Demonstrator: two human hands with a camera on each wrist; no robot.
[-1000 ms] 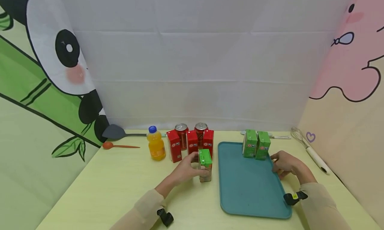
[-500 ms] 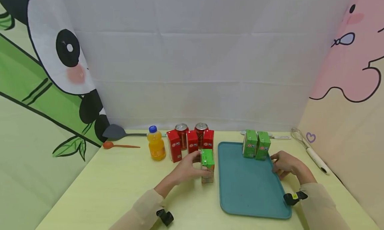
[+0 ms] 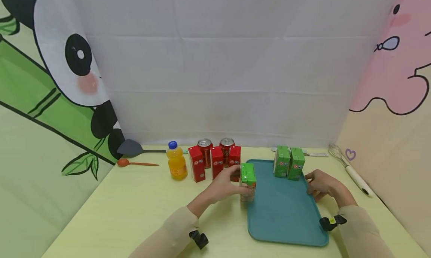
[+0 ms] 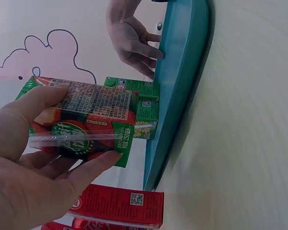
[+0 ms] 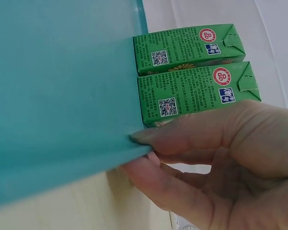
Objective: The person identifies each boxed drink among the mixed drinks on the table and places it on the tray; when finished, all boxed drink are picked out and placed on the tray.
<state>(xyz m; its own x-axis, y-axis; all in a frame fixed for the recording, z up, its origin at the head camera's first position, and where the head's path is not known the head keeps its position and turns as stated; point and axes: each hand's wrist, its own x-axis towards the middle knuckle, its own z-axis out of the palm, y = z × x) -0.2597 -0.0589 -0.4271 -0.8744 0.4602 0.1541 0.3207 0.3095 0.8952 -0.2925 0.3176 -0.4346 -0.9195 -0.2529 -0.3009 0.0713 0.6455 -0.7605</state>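
Two green cartons (image 3: 282, 160) stand far on the tray (image 3: 283, 213), left hand (image 3: 223, 187) gripping a green-topped carton (image 3: 248, 172) (upright, tray's left edge), right hand (image 3: 322, 185) fingers pinching its right edge.

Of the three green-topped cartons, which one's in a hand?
The front carton, gripped by the left hand, with red on its sides. The left green carton and right green carton stand together at the far end of the tray, unheld.

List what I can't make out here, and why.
Head view: parts of the two cans, behind the red cartons.
Head view: part of the pale utensil, behind the green cartons.
Head view: fine print on the orange bottle, too small.
Left wrist view: part of the held carton, covered by the left hand.
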